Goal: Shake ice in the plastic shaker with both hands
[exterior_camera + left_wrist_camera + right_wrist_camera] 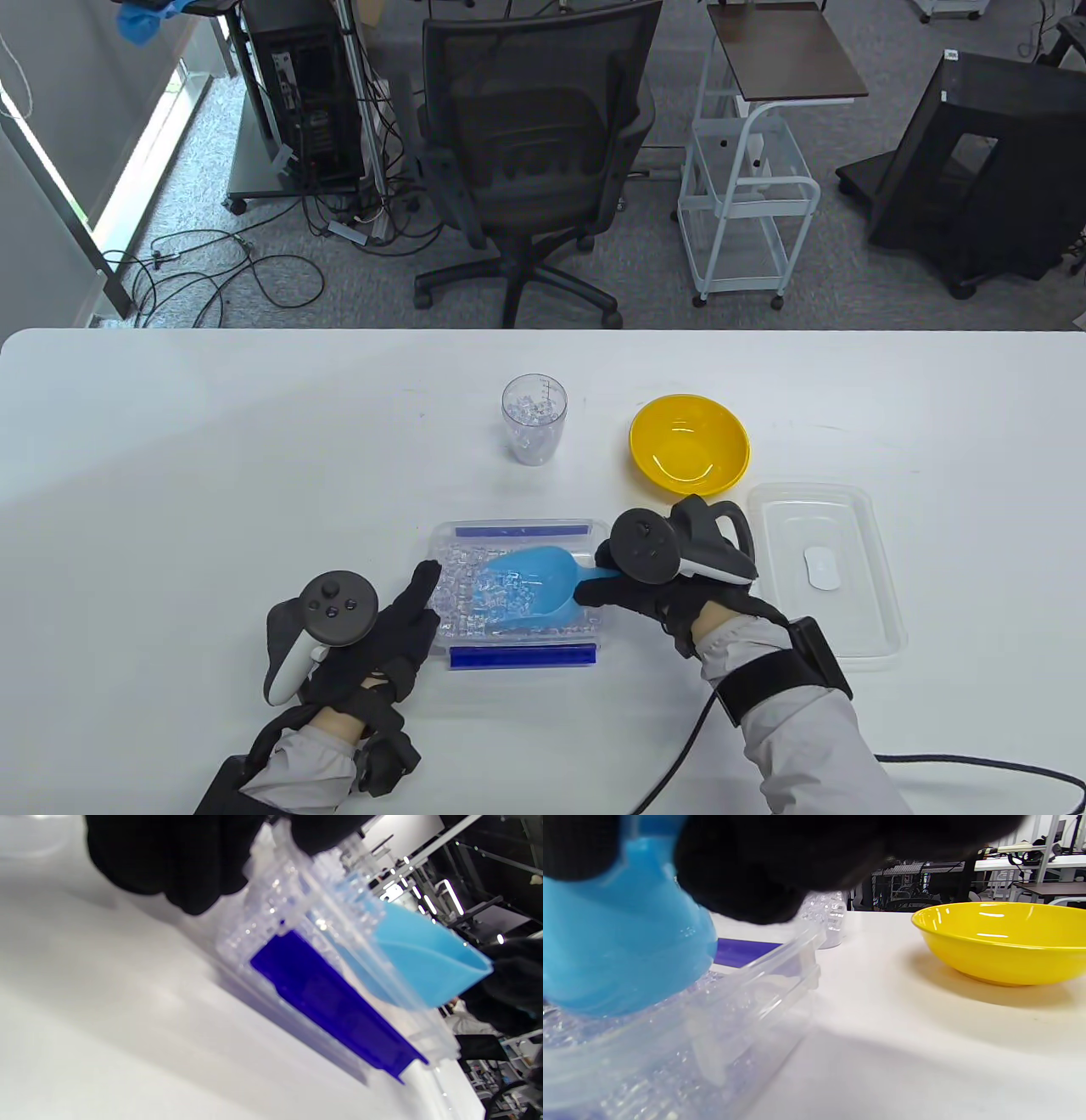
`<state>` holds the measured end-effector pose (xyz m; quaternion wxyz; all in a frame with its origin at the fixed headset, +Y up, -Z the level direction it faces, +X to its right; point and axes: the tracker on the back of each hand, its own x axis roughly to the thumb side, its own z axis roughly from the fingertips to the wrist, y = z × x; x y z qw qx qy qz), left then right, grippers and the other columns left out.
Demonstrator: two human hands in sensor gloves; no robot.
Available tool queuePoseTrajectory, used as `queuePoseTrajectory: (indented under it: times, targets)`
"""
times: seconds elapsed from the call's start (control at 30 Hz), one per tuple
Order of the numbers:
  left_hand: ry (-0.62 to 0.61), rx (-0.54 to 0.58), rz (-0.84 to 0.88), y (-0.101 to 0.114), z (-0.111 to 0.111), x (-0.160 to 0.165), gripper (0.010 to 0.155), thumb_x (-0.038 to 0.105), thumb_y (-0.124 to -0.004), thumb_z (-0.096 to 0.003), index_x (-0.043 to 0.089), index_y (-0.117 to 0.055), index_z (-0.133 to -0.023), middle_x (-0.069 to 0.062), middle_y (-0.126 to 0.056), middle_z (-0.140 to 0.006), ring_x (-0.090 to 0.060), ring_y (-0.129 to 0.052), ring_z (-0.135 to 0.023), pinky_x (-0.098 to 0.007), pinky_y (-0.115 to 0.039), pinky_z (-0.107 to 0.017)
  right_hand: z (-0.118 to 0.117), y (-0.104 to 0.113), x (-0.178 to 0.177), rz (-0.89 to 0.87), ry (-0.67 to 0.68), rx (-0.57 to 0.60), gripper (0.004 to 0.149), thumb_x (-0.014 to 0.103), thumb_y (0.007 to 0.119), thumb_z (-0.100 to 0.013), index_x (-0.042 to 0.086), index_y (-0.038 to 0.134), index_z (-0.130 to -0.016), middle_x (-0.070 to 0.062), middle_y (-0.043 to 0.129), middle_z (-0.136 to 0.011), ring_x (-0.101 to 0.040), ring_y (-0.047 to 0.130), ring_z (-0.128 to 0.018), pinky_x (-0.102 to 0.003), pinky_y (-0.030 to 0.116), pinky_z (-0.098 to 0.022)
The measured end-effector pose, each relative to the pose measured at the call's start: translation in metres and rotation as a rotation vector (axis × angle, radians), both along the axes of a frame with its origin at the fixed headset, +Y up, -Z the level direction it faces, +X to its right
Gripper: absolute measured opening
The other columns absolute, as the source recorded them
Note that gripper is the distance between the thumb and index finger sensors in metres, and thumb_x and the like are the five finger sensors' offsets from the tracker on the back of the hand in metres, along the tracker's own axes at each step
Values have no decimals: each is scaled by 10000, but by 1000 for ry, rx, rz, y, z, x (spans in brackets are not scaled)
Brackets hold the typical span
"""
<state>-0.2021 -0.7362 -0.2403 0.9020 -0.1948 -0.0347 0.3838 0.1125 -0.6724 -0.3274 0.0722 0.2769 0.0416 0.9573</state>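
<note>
1. Shaker point(534, 418) stands open on the worktop point(170, 475), behind the ice box point(515, 592), already partly filled with ice.
2. My right hand point(657, 586) grips the scoop point(530, 586), loaded in the box.
3. My left hand point(386, 632) rests flat against the box, fingers straight.
4. Filling, closing and shaking are, I judge, left.

The ice box point(517, 533) is sitting on the table point(170, 475) near its front edge, with the scoop point(530, 588) lying in it. Behind it the shaker point(534, 419) is standing, the bowl point(689, 443) to its right, the lid point(827, 573) lying right of the box.
</note>
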Motion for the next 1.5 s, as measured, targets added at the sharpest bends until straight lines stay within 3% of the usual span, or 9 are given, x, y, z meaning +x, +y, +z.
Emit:
queuePoseTrajectory:
  times: [0.6,1.13,1.5]
  targets:
    - [1,-1,3,-1,0,0,576,268,-618,-705,199,-371,-1221,-330,-730,-1082,-460,-855,-876,-602,-782,-609,-8,43,48,-386,-187,32,577,629,808,-371,155,943,-672,-82,1004,-389,-146,930,-164,-366,854,-156]
    - [-2,0,0,0,0,0,577,266,-618,-705,195,-371,-1221,-332,-729,-1083,-463,-853,-876,-604,-782,-609,-36,93,60,-387,-436,60,580,603,835,-383,120,946,-685,-119,1000,-403,-179,929,-178,-395,843,-169]
    - [-6,4,-12,1,0,1,578,266,-617,-705,191,-370,-1222,-335,-729,-1081,-464,-853,-876,-605,-781,-608,-57,107,53,-308,-537,102,579,597,839,-386,116,944,-689,-125,999,-410,-187,929,-185,-401,840,-177]
